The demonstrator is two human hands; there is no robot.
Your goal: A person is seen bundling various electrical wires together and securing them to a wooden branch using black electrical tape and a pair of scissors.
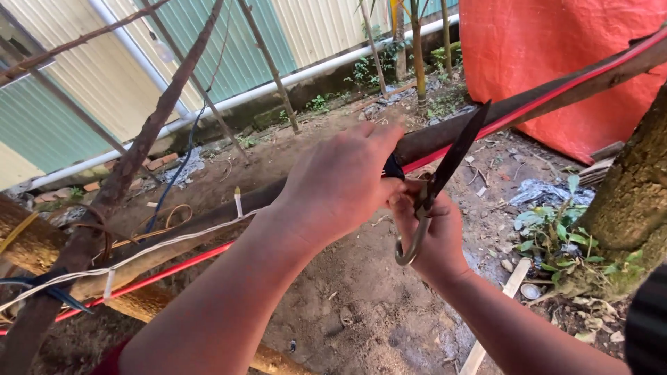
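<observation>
1. The left hand (340, 184) is curled shut over a long brown wooden pole (208, 226), fingers pinched on a black tie (393, 167) wrapped around that pole.
2. The right hand (427, 232) sits just below and right of the left, closed around the lower handle of a pair of dark metal scissors (445, 173); the thumb side touches the left hand's fingers.
3. The scissors are old and blackened, with a grey looped handle hanging under the right hand and the blades pointing up and to the right, crossing in front of the pole.
4. A red cable (528, 104) runs along the pole, passing beneath the black tie, with a white cord (174, 243) lying along the pole's lower left stretch.
5. The pole slants from lower left to upper right, above bare dirt ground (361, 312).
6. To the left, a rusty rod (139, 153) crosses steeply.
7. An orange tarp (556, 62) hangs at upper right; a tree trunk (636, 194) stands at right, and a corrugated wall (208, 48) with a white pipe (278, 87) lies behind.
</observation>
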